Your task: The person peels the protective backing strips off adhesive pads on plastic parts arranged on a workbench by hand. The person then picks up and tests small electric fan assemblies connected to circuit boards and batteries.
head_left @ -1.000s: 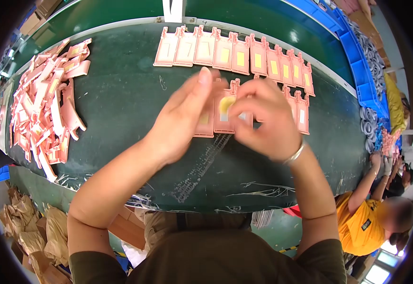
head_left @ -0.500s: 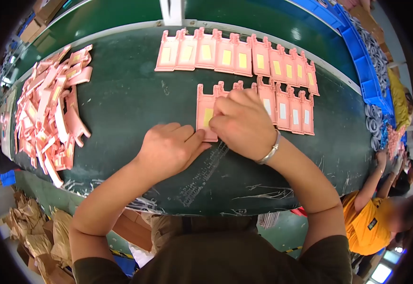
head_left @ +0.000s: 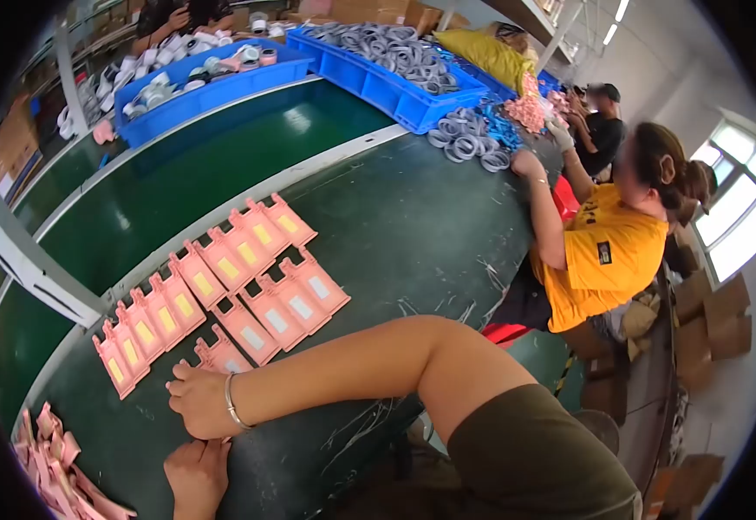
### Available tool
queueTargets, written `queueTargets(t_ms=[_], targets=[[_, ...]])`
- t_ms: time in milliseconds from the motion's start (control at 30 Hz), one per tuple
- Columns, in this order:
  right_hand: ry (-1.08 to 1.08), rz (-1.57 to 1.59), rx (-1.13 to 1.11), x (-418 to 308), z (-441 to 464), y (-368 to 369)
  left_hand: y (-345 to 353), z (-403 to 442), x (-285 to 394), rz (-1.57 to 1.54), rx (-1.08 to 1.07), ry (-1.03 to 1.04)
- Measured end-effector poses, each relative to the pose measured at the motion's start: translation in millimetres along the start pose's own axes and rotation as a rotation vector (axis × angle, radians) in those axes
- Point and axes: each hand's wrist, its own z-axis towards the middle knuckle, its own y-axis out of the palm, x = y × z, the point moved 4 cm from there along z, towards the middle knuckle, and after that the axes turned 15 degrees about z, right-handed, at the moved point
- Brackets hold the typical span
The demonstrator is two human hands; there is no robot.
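Note:
My right hand [head_left: 202, 401], with a silver bracelet [head_left: 237, 401] at its wrist, is curled at the near end of the front row of pink plastic plates. Its fingertips rest beside a partly hidden pink plate [head_left: 220, 352]. Just below, my left hand [head_left: 198, 475] is closed, its fingers folded near the right palm. Whatever lies between or under the two hands is hidden. Another front-row plate [head_left: 297, 305] bears a white label. Behind it runs a back row of pink plates [head_left: 198, 276] with yellow labels.
A heap of pink parts [head_left: 57, 468] lies at the lower left. Blue crates [head_left: 426, 108] hold grey rings. Loose rings [head_left: 467, 139] and blue pieces [head_left: 504, 130] sit near a person in an orange shirt [head_left: 612, 230]. A white post [head_left: 31, 260] stands at left.
My view has swung to the right, bringing the crates and co-workers into sight. The pink plates and both hands now appear further left and lower. My hands remain close together.

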Motion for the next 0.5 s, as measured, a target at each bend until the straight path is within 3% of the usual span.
queueTargets(t_ms=[33, 133, 267, 333, 367, 433, 467, 500], targets=[[0.057, 0.105, -0.071, 9.8, 4.9, -1.6, 2.1, -2.3, -2.2, 0.015, -0.056, -0.003], [0.412, 0.346, 0.057, 50.0, 5.2, -31.0, 0.6, -0.5, -1.4, 0.003, -0.048, 0.037], [0.313, 0.524, 0.347, 33.6, -9.4, -61.8, -9.7, 7.6, -3.6, -0.169, 0.038, -0.024], [0.173, 0.451, 0.470, 2.0, -18.3, -77.2, 10.9, -31.9, -36.3, -0.665, 0.102, -0.546], [0.095, 0.347, 0.498, -16.7, -23.1, -81.1, 17.5, -50.8, -44.7, -1.255, -0.004, -0.953], [-0.066, 0.259, 0.464, -53.7, -27.1, -75.5, -0.4, -48.9, -18.8, -1.801, -0.022, -0.949], [-0.147, 0.273, 0.403, -72.8, -26.0, -64.9, -11.3, -50.6, -0.2, -1.707, -0.098, -1.047], [-0.212, 0.214, 0.568, -89.3, -25.0, -47.4, -24.2, -51.9, 19.3, -1.511, -0.093, -1.324]])
